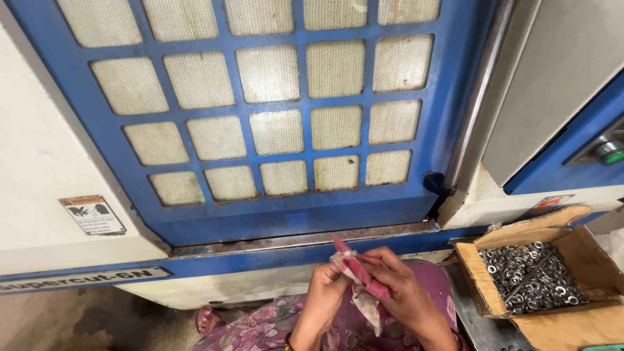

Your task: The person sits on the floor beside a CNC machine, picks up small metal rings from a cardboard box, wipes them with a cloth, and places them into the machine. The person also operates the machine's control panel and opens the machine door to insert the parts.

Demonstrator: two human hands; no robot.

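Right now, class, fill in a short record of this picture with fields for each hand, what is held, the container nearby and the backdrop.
left hand: left hand grips one end of the rag
right hand: right hand closed round the same rag
held thing: red and white rag, crumpled between both hands
container: open cardboard box to the person's right, holding small metal rings
backdrop: blue machine door with a grid of mesh panels
clothing: purple floral garment
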